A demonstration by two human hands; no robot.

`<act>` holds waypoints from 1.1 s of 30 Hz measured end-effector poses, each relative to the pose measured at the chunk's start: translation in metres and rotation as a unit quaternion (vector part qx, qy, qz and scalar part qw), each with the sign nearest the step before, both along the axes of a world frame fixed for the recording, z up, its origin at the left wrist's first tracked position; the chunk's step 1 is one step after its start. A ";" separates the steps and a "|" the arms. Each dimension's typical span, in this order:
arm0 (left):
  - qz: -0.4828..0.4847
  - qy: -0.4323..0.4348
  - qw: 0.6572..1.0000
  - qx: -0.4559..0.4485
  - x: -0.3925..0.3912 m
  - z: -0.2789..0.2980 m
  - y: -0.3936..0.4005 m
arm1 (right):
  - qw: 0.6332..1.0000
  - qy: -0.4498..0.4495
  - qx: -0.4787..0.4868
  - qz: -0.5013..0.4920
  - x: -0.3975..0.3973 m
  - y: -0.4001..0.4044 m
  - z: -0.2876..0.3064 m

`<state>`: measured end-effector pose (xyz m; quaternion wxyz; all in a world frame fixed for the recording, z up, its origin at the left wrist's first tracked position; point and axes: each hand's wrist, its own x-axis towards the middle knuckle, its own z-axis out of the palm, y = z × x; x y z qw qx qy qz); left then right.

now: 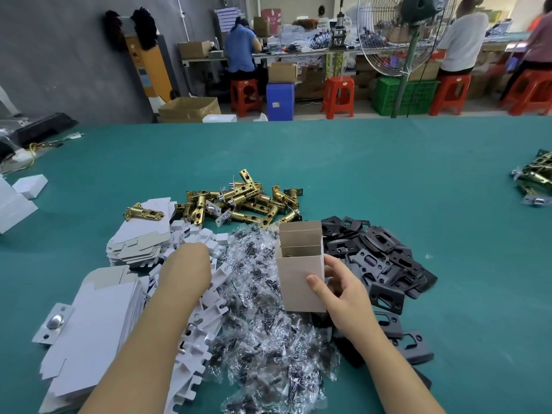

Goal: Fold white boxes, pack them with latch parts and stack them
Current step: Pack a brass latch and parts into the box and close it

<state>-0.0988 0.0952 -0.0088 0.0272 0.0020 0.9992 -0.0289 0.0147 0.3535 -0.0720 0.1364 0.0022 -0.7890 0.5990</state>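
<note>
White box [301,273] upright, top flaps open, brass part glimpsed inside, gripped by right hand [340,291], left hand's [191,258] fingers hidden.

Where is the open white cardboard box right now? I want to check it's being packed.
In the head view, the open white cardboard box stands upright right of centre, gripped by the right hand, over the clear screw bags, beside the black strike plates.

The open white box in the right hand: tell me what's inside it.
Inside the open white box a glimpse of brass metal shows just below the rim. The walls hide everything deeper.
</note>
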 end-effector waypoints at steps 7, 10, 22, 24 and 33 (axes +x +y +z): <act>-0.096 0.290 0.932 0.195 0.028 0.035 0.017 | 1.000 0.002 -0.008 0.007 -0.001 0.000 0.001; -0.166 0.289 0.850 0.408 0.044 0.060 0.036 | 1.000 -0.004 -0.014 0.004 0.000 0.000 0.002; -0.189 -0.010 0.974 0.125 0.057 0.085 0.111 | 1.000 -0.020 -0.021 0.010 0.001 0.000 0.002; -0.189 -0.046 0.977 0.092 0.054 0.091 0.119 | 0.999 -0.022 -0.029 0.006 0.000 -0.001 0.003; -0.192 -0.041 0.979 0.047 0.055 0.102 0.130 | 0.999 -0.026 -0.041 0.010 0.000 -0.001 0.001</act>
